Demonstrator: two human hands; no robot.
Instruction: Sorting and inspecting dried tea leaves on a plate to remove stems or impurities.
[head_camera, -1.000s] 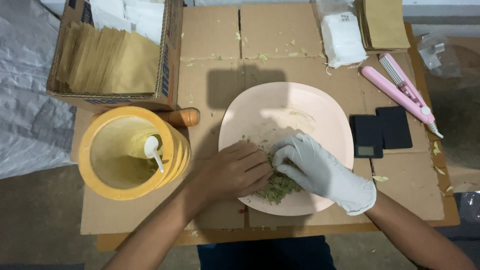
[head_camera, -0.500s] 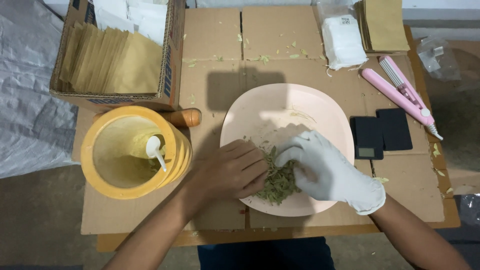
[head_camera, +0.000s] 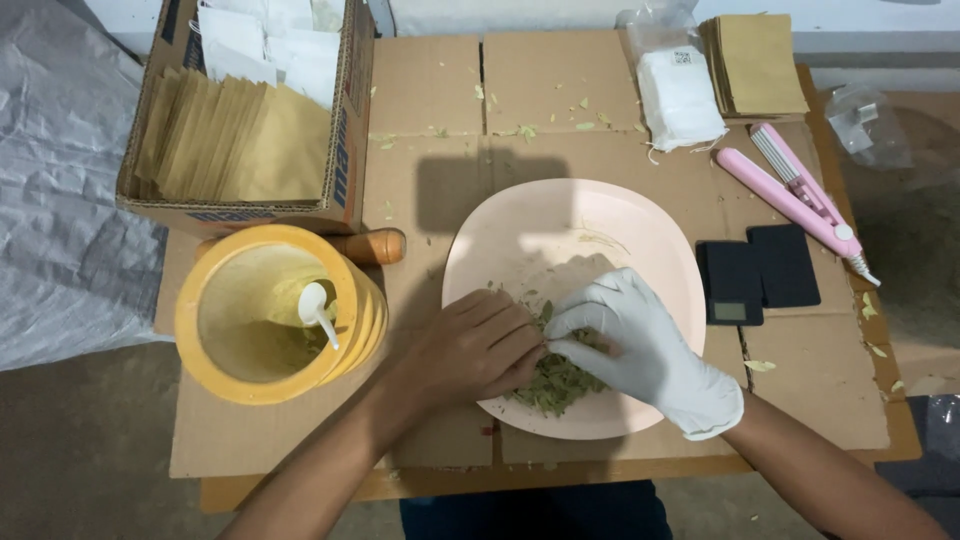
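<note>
A cardboard-covered surface (head_camera: 440, 110) carries a box of brown envelopes (head_camera: 240, 130) far left, a yellow tub (head_camera: 270, 315) near left, and a pink plate (head_camera: 570, 240) in the middle. On the plate's near part, the bare left hand (head_camera: 470, 345) and gloved right hand (head_camera: 640, 345) meet, fingers pinching the dried green leaves (head_camera: 555, 385).

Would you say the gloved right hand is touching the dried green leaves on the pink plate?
Touching. The head view shows the right hand with its fingers pressed into the dried leaves piled on the pink plate, beside the bare left hand.
</note>
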